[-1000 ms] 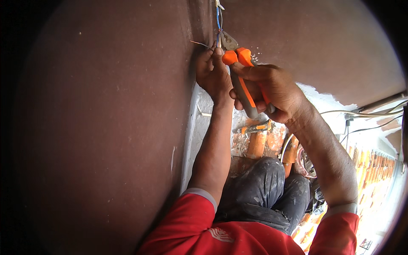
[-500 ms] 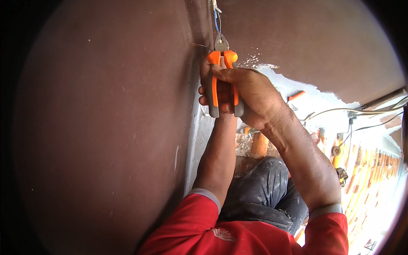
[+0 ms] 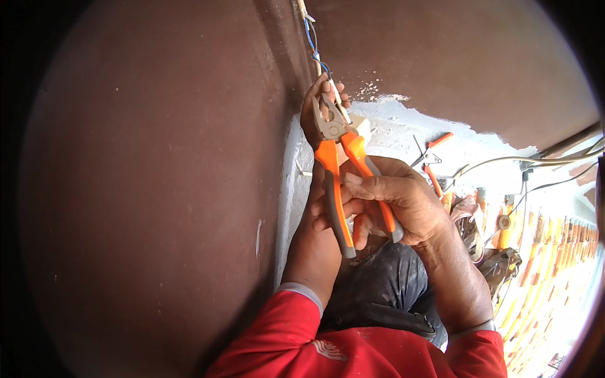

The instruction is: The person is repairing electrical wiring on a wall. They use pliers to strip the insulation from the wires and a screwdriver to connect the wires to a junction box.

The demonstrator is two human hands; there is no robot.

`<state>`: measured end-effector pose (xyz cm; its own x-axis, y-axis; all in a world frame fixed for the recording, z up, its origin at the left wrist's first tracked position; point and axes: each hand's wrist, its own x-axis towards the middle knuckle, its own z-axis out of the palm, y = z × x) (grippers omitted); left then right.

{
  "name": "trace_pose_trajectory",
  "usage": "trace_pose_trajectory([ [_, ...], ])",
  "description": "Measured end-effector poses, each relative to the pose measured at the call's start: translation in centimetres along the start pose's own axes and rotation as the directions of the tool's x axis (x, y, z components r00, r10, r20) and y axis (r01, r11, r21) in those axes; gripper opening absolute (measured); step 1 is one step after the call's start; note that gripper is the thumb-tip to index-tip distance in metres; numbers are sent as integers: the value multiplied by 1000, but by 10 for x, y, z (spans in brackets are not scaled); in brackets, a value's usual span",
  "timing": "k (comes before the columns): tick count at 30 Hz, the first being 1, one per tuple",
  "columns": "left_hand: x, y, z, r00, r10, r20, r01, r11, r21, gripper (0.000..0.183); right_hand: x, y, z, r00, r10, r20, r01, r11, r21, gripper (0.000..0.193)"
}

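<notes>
My right hand is closed around the handles of a pair of pliers with orange and grey grips. Their jaws stand apart and point up, in front of my left hand. Its fingers close around a white cable, partly hidden behind the plier jaws. Above the fingers, thin blue and dark wires run up the wall corner, joined to the cable's wire ends. A small white box-like piece shows just behind the pliers, at the lower end of the cable.
Brown walls meet at a corner close on my left. A tool with orange handles lies on the pale ledge to the right. Cables cross the right side, near a roll of tape and dark plastic.
The pliers have come off the wires and moved down toward me, their jaws now apart. My left hand, mostly hidden before, now shows with the white cable in its fingers.
</notes>
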<state>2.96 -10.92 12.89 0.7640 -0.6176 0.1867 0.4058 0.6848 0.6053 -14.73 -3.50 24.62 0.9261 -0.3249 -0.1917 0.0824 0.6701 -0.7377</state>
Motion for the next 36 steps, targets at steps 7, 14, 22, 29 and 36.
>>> trace_pose_trajectory([
  [7,12,-16,-7,987,15,162,37,948,-316,28,73,16,22,959,-279,-53,276,960,-47,37],
  [14,5,-10,9,991,-79,109,101,972,-213,22,80,40,28,969,-215,-119,211,976,-46,36],
  [22,6,8,46,985,-150,-85,140,983,-117,32,72,27,8,973,-218,-72,217,976,-26,36],
  [29,3,-18,12,987,-109,119,126,982,-143,29,76,11,3,970,-228,-84,222,972,-70,41],
  [36,19,-38,-48,541,-27,840,834,-104,-541,62,81,-21,-29,980,-180,88,179,984,26,42],
])
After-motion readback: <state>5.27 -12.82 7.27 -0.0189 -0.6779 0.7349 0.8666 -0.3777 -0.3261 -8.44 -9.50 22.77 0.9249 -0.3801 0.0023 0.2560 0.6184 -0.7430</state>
